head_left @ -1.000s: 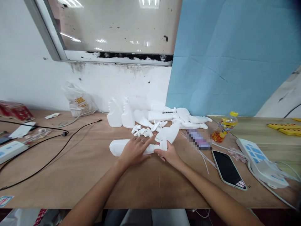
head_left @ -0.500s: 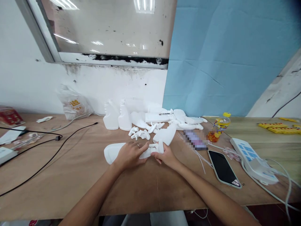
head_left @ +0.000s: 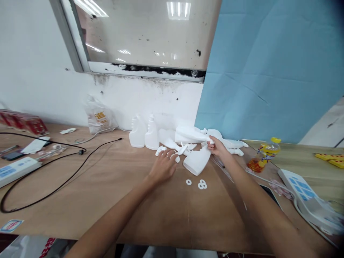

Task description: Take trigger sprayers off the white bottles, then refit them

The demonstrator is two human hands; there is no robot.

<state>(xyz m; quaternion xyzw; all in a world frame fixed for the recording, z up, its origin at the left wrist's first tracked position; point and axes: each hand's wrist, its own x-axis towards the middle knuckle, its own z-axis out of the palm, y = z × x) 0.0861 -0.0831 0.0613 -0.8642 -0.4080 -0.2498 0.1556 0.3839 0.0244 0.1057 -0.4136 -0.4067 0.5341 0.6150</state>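
My right hand [head_left: 217, 147] is closed round the narrow neck end of a white spray bottle [head_left: 189, 134], which lies sideways at the pile. My left hand [head_left: 163, 166] reaches over the small white trigger sprayer heads [head_left: 175, 157], fingers curved and apart. Whether its fingertips touch a sprayer head is hard to see. Just below my right hand, another white bottle [head_left: 197, 162] lies tilted with its base towards me. Nearer to me, several flat white rings [head_left: 189, 182] rest on the table.
Two white bottles [head_left: 137, 134] stand upright by the wall, left of the pile. To the right are a yellow-capped drink bottle [head_left: 264, 154], a power strip [head_left: 303, 193] and a partly covered phone. Black cable [head_left: 64, 179] loops across the left of the brown tabletop [head_left: 113, 200].
The bottle held by both hands before me is now at the pile, in my right hand only. My left hand has let go and moved to the sprayer heads. The white rings have come into sight.
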